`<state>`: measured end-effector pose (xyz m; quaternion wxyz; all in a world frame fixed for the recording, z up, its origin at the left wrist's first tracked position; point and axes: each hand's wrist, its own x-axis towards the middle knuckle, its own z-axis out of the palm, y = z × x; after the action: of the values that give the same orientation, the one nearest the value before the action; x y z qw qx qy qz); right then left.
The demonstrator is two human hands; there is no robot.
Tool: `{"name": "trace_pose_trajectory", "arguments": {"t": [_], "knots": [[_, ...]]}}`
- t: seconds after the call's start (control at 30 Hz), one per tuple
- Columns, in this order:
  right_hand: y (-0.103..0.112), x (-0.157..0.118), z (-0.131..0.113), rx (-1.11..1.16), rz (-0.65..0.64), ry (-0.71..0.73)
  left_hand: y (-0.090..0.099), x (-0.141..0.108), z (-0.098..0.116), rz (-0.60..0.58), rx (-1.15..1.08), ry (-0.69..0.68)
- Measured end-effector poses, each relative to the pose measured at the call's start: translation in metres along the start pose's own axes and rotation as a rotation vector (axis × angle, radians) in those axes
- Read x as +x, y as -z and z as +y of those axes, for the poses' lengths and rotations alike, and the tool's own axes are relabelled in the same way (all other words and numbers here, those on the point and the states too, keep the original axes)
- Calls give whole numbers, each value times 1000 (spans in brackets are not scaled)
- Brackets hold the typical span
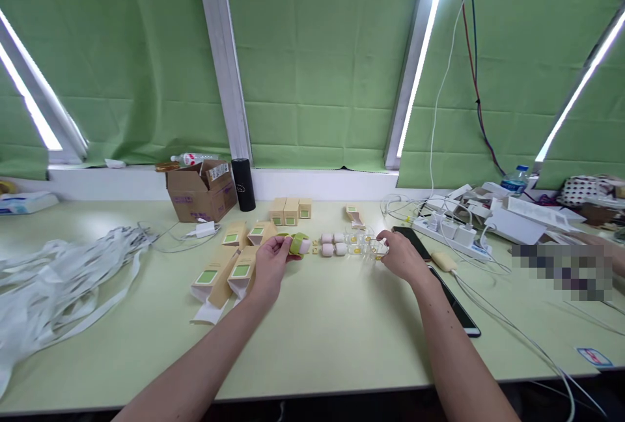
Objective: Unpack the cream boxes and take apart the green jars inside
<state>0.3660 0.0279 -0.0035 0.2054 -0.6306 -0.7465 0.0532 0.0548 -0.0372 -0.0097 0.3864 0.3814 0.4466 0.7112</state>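
Note:
My left hand (pixel 272 264) pinches a small green and pale pink piece (pixel 299 245) between thumb and fingers, a little above the table. Farther right, my right hand (pixel 399 254) has its fingers closed at a small clear glass jar (pixel 377 249), the rightmost of a cluster of clear jars with yellow at their bases. Left of these jars sit several pale pink caps (pixel 334 249) in two rows, with tiny yellow pieces (pixel 315 247) beside them. Cream paper boxes with green labels (pixel 209 277) lie near my left hand, some with their flaps open.
Smaller cream boxes (pixel 291 212) stand behind; one open box (pixel 355 216) lies apart. White strips (pixel 97 279) cover the left. A cardboard box (pixel 201 191) and black cylinder (pixel 243 185) stand at the back. Phones (pixel 456 305), cables and a power strip (pixel 452 234) crowd the right, near another person's hand.

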Motion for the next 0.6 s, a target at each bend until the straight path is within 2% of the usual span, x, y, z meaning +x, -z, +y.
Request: {"name": "trace_pose_trajectory", "arguments": {"t": [0.4,0.6], "knots": [[-4,-2,-3,-32,-128,-41,-3,-4,5,0,15,8],[2,-4,-13,-69,-182,-75,-4,-4,7,1,13,5]]}}
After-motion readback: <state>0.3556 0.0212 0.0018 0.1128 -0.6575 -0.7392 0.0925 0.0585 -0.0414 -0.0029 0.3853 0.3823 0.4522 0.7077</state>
